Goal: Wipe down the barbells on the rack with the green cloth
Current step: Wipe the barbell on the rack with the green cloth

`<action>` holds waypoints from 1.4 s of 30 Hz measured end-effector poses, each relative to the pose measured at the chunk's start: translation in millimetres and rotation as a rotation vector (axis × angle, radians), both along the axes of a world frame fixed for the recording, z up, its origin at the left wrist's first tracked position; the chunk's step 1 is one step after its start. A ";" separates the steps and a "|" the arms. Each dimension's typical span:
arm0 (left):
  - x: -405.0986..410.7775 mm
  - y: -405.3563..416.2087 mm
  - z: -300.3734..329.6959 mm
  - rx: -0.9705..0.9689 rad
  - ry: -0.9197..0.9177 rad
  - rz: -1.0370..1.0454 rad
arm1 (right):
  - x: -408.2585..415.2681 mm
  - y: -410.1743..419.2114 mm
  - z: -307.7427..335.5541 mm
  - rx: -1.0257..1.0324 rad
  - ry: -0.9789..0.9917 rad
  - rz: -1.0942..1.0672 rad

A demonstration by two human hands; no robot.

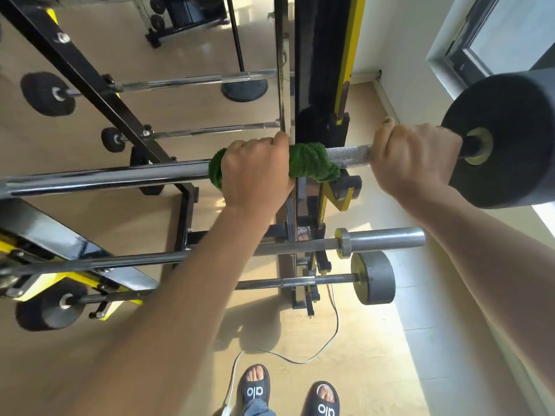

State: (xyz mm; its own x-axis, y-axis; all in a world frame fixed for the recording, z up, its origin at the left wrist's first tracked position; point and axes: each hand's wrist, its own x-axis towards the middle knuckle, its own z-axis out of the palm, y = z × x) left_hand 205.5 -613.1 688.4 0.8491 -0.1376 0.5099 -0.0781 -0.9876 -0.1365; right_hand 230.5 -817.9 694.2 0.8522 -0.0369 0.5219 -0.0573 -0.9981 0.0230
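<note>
On rack, two hands (258,172), one green cloth (312,163)

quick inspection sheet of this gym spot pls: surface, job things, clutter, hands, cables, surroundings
surface: tan floor, sunlit patch under the rack.
job's things: green cloth wrapped round the top barbell; black plate on its right end; two more bars on the rack below, one bare-ended, one with a grey plate.
clutter: nothing seen.
hands: left hand grips the cloth on the bar; right hand grips the bare knurled part beside the plate.
cables: white cable loose on the floor near the slippers.
surroundings: mirror behind the rack, white wall and window to the right.
</note>
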 end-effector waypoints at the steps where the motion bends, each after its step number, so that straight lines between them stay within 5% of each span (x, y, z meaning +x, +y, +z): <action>1: 0.1 3.7 8.8 0.020 0.134 -0.017 | -0.1 0.8 -1.1 0.008 -0.014 0.000; 4: 13.0 9.7 35.5 -0.023 0.489 -0.110 | 1.1 -2.5 -5.8 0.019 -0.052 -0.010; 9: 56.5 12.9 75.9 -0.358 1.625 0.112 | 3.3 -1.4 -8.5 0.047 -0.172 -0.003; 11: 65.7 14.2 78.1 -0.402 1.836 0.180 | 3.3 -1.2 -10.1 0.030 -0.217 -0.014; 14: 63.9 12.3 73.7 -0.371 1.700 0.099 | 4.7 -2.3 -13.4 0.032 -0.238 -0.017; 18: 24.0 11.6 29.9 -0.034 0.573 -0.124 | 4.7 -1.5 -13.3 0.050 -0.243 -0.003; 20: 7.5 9.6 9.3 0.031 0.178 -0.125 | 4.6 -1.4 -13.7 0.045 -0.246 -0.006; 25: -3.2 -16.6 -19.2 -0.004 -0.098 0.002 | 6.2 -3.4 -14.6 0.031 -0.271 -0.018; 28: -2.7 -26.4 -15.1 -0.107 -0.066 0.058 | 6.8 -2.3 -14.9 0.043 -0.251 -0.018; 31: 2.6 -19.8 6.5 -0.007 0.043 0.050 | 5.3 -1.1 -11.8 0.039 -0.265 -0.012; 35: 11.8 -13.1 37.5 -0.057 0.493 -0.005 | 5.3 -2.7 -11.6 0.023 -0.270 0.010; 40: 46.5 -9.2 80.9 -0.362 1.442 0.125 | 5.6 -2.6 -9.8 0.036 -0.245 0.029; 42: 48.0 -8.6 82.7 -0.422 1.538 0.135 | 4.9 -2.6 -11.5 0.042 -0.242 0.007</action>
